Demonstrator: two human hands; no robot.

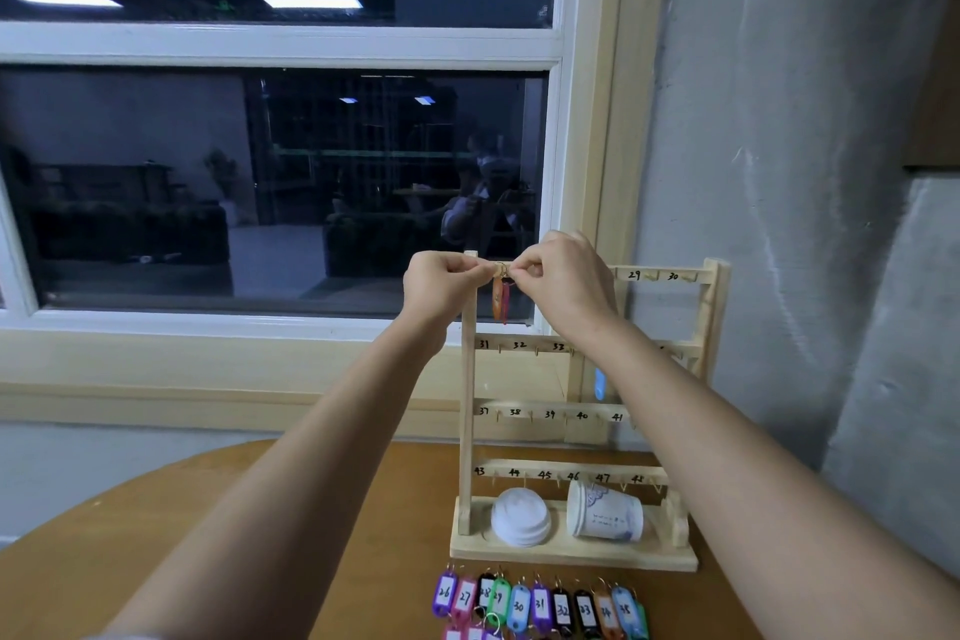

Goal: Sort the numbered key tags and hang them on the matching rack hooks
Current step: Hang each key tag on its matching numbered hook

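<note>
Head | left hand [441,283], right hand [563,276] raised, pinching tag ring [501,269]

Both hands [511,276] on orange tag's [497,299] ring

Dark sash window [280,172] reflecting ceiling lights, cream frame, grey plaster wall [779,120], perhaps night outside
</note>
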